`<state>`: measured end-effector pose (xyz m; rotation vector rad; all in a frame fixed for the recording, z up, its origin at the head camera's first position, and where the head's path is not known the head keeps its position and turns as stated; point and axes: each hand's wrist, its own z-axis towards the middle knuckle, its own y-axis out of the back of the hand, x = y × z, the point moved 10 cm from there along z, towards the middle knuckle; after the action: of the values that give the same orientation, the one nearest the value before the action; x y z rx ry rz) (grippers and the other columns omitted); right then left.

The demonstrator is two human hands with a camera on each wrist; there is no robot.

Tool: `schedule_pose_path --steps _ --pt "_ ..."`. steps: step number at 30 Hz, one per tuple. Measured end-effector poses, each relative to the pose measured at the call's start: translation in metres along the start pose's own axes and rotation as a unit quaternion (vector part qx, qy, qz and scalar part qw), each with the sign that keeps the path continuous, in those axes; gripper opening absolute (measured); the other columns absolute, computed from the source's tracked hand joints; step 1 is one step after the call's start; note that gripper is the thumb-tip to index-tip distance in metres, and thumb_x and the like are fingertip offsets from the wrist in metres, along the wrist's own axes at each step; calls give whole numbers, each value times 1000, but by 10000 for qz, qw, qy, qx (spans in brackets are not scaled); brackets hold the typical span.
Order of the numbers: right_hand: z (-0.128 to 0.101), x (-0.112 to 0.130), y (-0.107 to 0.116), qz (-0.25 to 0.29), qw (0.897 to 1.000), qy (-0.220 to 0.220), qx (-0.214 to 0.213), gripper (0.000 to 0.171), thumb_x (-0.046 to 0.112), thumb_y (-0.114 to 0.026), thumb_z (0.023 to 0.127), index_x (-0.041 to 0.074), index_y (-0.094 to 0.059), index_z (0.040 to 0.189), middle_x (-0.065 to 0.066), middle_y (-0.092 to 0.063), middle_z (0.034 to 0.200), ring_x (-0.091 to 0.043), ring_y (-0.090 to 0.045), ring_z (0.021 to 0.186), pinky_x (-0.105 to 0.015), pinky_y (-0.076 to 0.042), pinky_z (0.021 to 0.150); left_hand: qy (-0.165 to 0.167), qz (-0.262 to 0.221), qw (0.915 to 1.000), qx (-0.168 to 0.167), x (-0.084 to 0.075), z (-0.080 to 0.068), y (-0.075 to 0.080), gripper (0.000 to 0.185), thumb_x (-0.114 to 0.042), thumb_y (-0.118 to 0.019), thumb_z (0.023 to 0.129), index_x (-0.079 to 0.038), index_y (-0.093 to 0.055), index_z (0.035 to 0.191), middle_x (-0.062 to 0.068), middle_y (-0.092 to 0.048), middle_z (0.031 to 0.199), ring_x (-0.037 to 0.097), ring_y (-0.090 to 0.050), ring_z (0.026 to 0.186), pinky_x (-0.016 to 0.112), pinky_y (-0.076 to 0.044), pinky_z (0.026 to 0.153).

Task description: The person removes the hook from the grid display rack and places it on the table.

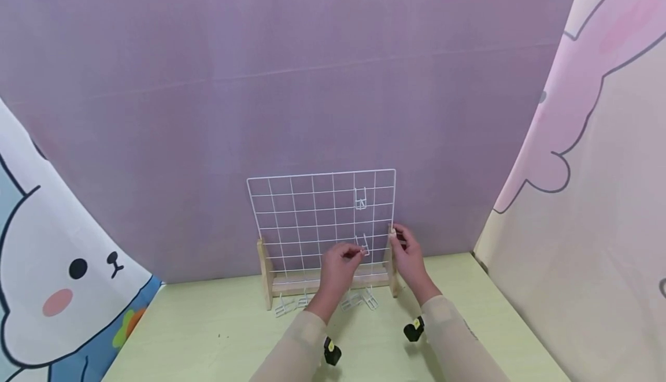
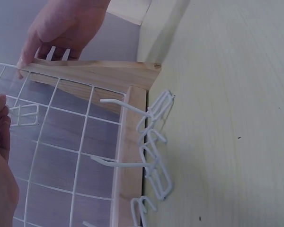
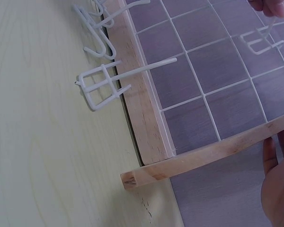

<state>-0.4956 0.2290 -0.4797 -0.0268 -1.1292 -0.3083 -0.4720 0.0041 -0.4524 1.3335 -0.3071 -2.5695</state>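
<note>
A white wire grid panel (image 1: 322, 220) stands upright in a wooden stand (image 1: 265, 272). In front of its lower right part, my left hand (image 1: 339, 266) pinches the prong of a white wire hook (image 2: 28, 115) between thumb and fingertips. The hook's squared frame lies against the grid wires. At the right side my right hand (image 1: 409, 259) grips the stand's wooden side post (image 3: 213, 150) near its top, thumb in front and fingers behind. Higher up on the grid, another white hook (image 1: 361, 200) hangs in place.
Several loose white hooks (image 3: 102, 85) lie along the base of the stand, their prongs pointing up toward the grid. The pale table (image 1: 208, 336) meets a purple backdrop (image 1: 312, 110) behind the stand. Cartoon-printed cloths (image 1: 67, 312) flank both sides.
</note>
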Motion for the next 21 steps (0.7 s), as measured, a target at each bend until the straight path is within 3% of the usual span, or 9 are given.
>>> schedule_pose_path --steps 6,15,21 --pt "0 2 1 -67 9999 77 -71 38 17 -60 116 7 -59 153 -21 -66 135 -30 -63 116 -24 -58 92 -82 27 10000 -47 -8 3 2 7 -11 -88 95 -15 -84 98 -9 -77 94 10 -70 87 25 -63 77" --pt "0 0 0 -18 10000 0 -65 39 19 -59 117 9 -59 154 -21 -66 138 -32 -62 120 -31 -58 97 -329 13 9994 -69 -19 3 0 11 -8 -89 93 -17 -84 97 -9 -77 94 8 -70 86 24 -63 75" --pt "0 -2 0 -55 10000 -9 -64 38 16 -60 116 9 -59 153 -20 -66 137 -31 -63 118 -28 -58 95 -490 -61 9988 -22 -24 1 -3 12 -4 -89 92 -14 -83 96 -7 -77 92 8 -70 82 25 -63 74"
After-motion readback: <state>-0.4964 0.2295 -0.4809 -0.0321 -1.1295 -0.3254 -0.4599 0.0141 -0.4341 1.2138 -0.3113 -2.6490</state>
